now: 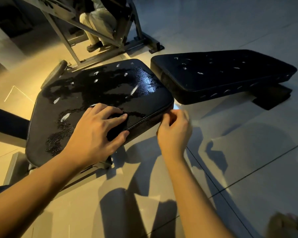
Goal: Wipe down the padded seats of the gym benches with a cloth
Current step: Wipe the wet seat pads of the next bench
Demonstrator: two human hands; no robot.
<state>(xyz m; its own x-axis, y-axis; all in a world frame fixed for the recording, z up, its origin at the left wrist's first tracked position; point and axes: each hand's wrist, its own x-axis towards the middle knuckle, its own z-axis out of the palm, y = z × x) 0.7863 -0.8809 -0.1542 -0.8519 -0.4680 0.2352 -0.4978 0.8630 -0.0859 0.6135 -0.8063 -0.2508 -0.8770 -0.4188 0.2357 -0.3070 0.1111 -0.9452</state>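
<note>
Head view: left grip [96, 133] holds cloth [117, 128] on seat [110, 86]; right grip [175, 129] state unclear.

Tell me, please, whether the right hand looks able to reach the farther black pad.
Probably yes: the right hand is at the near seat's corner, and only open floor lies between it and the farther pad.
</note>
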